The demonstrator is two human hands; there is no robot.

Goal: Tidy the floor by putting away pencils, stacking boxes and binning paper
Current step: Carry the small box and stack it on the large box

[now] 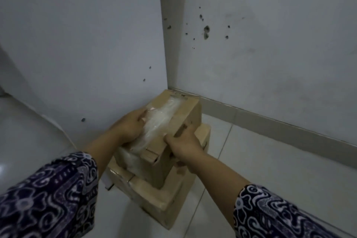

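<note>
Now you had your left hand [127,127] and right hand [183,143], fingers clamped on the taped upper box [173,120], atop the bigger lower box [164,195] in the wall corner, and squaring its edges before letting go looked wise.

Two brown cardboard boxes: one smaller taped cardboard box [185,114] on top, one larger flat cardboard box [164,195] underneath, both on the pale tiled floor [270,160] in the corner where it meets the walls. Two bare hands, the left hand [127,127] and the right hand [183,145]. Two dark patterned sleeves [48,195]. One strip of clear plastic tape [160,121] along the top box.
</note>
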